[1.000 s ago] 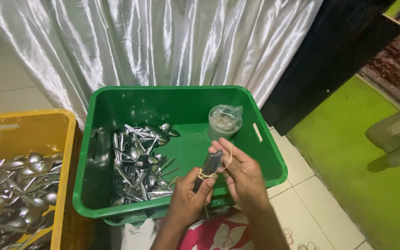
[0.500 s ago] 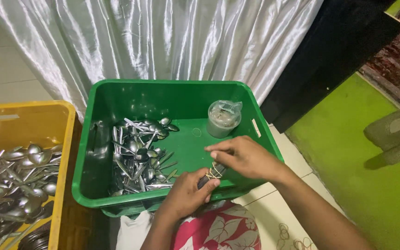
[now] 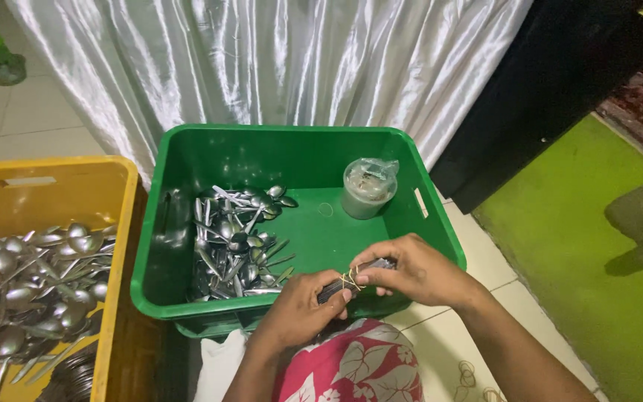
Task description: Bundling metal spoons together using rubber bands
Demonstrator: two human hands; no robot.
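Note:
My left hand (image 3: 299,305) and my right hand (image 3: 411,272) together hold a small bundle of metal cutlery (image 3: 355,277) over the near rim of a green plastic crate (image 3: 262,149). A tan rubber band (image 3: 350,280) is wrapped around the bundle between my fingers. My left hand grips the bundle's near end. The fingers of my right hand pinch the band and the far end. Inside the crate lies a pile of loose spoons and forks (image 3: 236,242) on the left side.
A clear plastic cup covered with film (image 3: 366,187) stands at the crate's back right. A yellow crate (image 3: 39,193) full of spoons sits on the left. White satin cloth (image 3: 262,59) hangs behind. Green mat (image 3: 597,260) lies right. Loose rubber bands (image 3: 470,368) lie on the tile floor.
The bundle was held upright a second ago. Both hands have lowered it toward the crate's near rim and laid it flat, with the rubber band now around it.

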